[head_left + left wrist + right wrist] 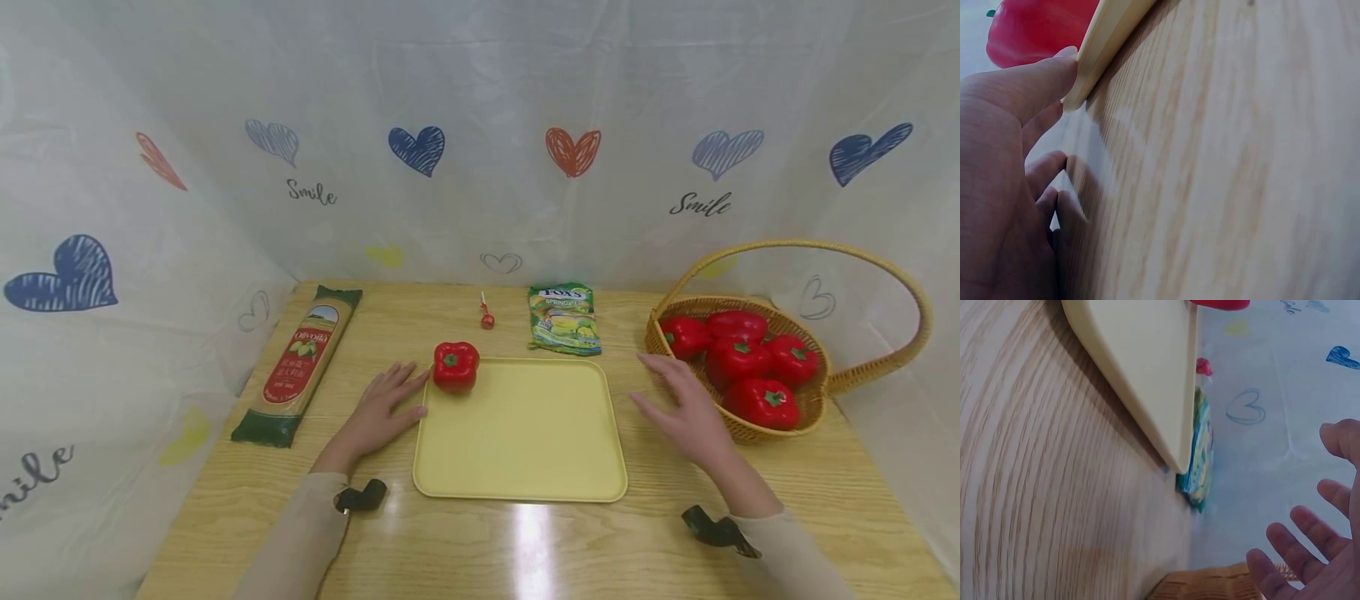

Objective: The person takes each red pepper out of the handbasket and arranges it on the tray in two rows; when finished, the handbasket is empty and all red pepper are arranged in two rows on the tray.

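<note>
A red bell pepper (455, 367) stands in the far left corner of a pale yellow tray (525, 433). My left hand (384, 408) touches the tray's left edge with its thumb, fingers loosely spread; the left wrist view shows the thumb (1041, 81) against the rim, just below the pepper (1038, 31). Between the tray and a wicker basket (738, 429) hovers my right hand (690, 412), fingers extended and holding nothing. Several red bell peppers (738, 360) lie inside the basket. In the right wrist view the spread fingers (1300, 550) are apart from the tray (1141, 369).
A pack of spaghetti (300, 367) lies at the left. Behind the tray are a small red lollipop (487, 320) and a green candy bag (564, 320). The basket's tall handle (918, 317) arches over toward the right. A white curtain (480, 83) with printed hearts surrounds the table.
</note>
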Tool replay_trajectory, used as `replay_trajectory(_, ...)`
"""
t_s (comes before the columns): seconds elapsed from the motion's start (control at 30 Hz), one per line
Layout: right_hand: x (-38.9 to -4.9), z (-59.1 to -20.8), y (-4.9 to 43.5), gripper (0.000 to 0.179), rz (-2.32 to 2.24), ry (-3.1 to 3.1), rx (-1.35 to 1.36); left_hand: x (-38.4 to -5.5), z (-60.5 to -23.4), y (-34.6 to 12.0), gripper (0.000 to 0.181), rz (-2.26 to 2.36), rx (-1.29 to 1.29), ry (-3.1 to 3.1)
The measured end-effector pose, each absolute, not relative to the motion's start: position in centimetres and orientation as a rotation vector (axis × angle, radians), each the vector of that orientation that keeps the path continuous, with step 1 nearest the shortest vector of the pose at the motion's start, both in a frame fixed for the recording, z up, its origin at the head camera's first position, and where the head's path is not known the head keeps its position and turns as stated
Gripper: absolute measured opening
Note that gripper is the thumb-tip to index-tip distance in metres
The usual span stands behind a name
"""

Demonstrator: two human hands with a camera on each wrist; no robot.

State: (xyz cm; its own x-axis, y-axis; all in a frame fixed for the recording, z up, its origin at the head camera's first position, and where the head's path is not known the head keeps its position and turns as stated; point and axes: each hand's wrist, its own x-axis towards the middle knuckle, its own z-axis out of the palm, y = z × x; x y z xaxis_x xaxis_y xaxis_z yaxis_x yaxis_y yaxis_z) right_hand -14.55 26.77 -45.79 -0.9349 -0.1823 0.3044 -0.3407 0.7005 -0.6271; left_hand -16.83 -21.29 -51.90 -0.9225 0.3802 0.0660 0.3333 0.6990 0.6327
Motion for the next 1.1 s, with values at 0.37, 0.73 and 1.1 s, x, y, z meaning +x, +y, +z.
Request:
replay_trajectory(0.37, -13.4, -44.8, 29.0, 0.057, 0.965, -2.652, 0.368, -16.8, -51.8, -21.2, 0.063, 1.039, 0.603, 2.828)
replay_trajectory(0.73, -12.8, -44.2, 30.7, 0.055, 1.003, -2.57, 0.351, -16.8, -51.9, -21.3, 0.062, 1.039, 0.598, 2.831)
replay_trajectory(1.1, -12.2, -43.9, 33.3, 0.057, 0.949, -2.563, 0.271, -16.8, -52.0, -21.3, 0.062, 1.035, 0.596, 2.832)
